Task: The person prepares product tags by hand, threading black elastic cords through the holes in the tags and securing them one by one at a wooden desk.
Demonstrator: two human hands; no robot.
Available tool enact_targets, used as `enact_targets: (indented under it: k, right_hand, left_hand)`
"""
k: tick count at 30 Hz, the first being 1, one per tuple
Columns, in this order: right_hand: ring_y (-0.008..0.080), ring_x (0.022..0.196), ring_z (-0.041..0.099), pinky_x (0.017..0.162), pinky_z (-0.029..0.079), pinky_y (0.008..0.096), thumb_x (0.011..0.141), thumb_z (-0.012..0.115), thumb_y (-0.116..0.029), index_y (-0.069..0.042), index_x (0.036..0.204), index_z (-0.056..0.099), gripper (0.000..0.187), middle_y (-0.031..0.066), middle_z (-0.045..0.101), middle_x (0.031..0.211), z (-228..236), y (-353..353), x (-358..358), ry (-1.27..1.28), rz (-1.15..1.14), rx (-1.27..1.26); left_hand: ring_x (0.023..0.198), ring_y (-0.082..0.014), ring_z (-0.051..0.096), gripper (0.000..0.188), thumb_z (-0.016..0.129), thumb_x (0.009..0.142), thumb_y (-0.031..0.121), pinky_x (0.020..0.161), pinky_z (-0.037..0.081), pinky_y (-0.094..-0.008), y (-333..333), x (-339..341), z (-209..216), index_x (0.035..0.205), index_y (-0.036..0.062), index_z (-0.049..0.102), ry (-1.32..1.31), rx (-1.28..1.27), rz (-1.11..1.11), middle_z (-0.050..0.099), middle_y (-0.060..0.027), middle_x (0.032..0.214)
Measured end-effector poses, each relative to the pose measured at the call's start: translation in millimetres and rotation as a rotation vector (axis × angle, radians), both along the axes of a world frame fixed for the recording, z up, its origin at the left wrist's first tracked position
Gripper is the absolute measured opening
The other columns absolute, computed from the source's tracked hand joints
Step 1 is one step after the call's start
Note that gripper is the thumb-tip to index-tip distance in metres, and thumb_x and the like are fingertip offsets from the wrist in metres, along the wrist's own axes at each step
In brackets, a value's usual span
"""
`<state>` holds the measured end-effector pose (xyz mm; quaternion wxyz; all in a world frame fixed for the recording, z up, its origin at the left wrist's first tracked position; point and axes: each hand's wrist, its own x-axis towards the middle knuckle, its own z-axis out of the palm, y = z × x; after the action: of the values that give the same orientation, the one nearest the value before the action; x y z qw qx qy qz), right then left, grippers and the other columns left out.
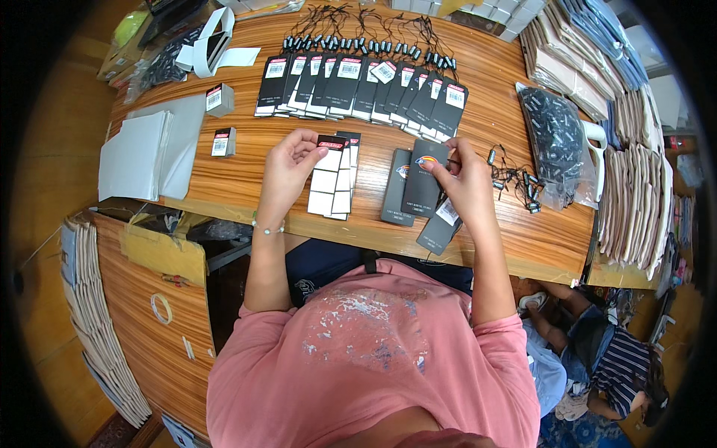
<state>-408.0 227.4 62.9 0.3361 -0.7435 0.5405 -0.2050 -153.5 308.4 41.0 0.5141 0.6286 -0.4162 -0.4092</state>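
Left hand: thumb and fingers are together at the red-and-black top end of a white-panelled strip. By our reading, this grip leaves most panels uncovered. More strips lie overlapped just beside it, on its right.

Right hand: closed on the upper part of a dark hang tag, thumb across the front and fingers toward the back edge. We judge that this pinch steadies the tag while leaving its lower face open to view. A second dark tag sits partly under it to the left; a third tag, bearing a white sticker, slants out below.

Both hands work over the front of the wooden table, near our body, probably for easy reach and sight.

Beyond them, we note a fanned row of stickered tags, overlapped so that most stickers show, with the black cords all pointing away, likely to limit tangling. Loose cords lie right of our right hand, near a clear bag of cords.
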Motion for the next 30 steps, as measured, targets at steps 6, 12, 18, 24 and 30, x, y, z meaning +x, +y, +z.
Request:
enact_targets:
  k: [6, 12, 18, 24, 30]
  right_hand:
    - [0.001, 0.058, 0.041, 0.052, 0.031, 0.0172, 0.083, 0.057, -0.006, -0.001, 0.076, 0.054, 0.009, -0.0044, 0.05, 0.064, 26, 26, -20, -0.679, 0.02, 0.403]
    - [0.0003, 0.056, 0.042, 0.05, 0.031, 0.0139, 0.082, 0.058, -0.003, -0.002, 0.081, 0.053, 0.006, -0.0025, 0.053, 0.066, 36, 61, -27, -0.759, -0.15, 0.082]
    - [0.0018, 0.059, 0.038, 0.051, 0.029, 0.0155, 0.084, 0.055, -0.004, 0.0, 0.098, 0.054, 0.015, -0.0039, 0.047, 0.069, 28, 69, -44, -0.754, -0.146, 0.103]
    - [0.0051, 0.067, 0.036, 0.061, 0.033, 0.0184, 0.09, 0.04, -0.008, 0.0, 0.115, 0.05, 0.027, -0.0011, 0.041, 0.074, 41, 70, -50, -0.617, -0.074, 0.044]
    - [0.0042, 0.067, 0.047, 0.058, 0.039, 0.0178, 0.084, 0.053, 0.0, 0.002, 0.098, 0.054, 0.014, 0.0019, 0.053, 0.08, 42, 75, -46, -0.72, -0.132, 0.055]
  left_hand:
    - [0.07, -0.0041, 0.055, 0.029, 0.061, 0.078, -0.001, 0.062, 0.045, -0.0169, 9, -47, 45, 0.106, 0.0018, 0.053, 0.137, -0.111, -0.055, 0.061, -0.0031, 0.08]
    - [0.085, -0.0119, 0.061, 0.032, 0.06, 0.077, -0.004, 0.073, 0.05, -0.0216, 6, -113, 54, 0.108, -0.001, 0.053, 0.327, -0.24, -0.34, 0.062, -0.01, 0.096]
    - [0.089, -0.0134, 0.061, 0.033, 0.059, 0.077, -0.005, 0.072, 0.052, -0.0222, 5, -132, 57, 0.11, 0.0001, 0.053, 0.195, -0.222, -0.393, 0.06, -0.0103, 0.103]
    - [0.089, -0.0134, 0.061, 0.031, 0.059, 0.078, -0.004, 0.068, 0.052, -0.0211, 4, -131, 57, 0.109, -0.0002, 0.052, 0.09, -0.257, -0.339, 0.06, -0.0086, 0.103]
    - [0.08, -0.0129, 0.063, 0.027, 0.061, 0.078, -0.001, 0.063, 0.052, -0.0211, 6, -134, 59, 0.104, -0.001, 0.053, 0.052, -0.205, -0.314, 0.063, -0.0101, 0.09]
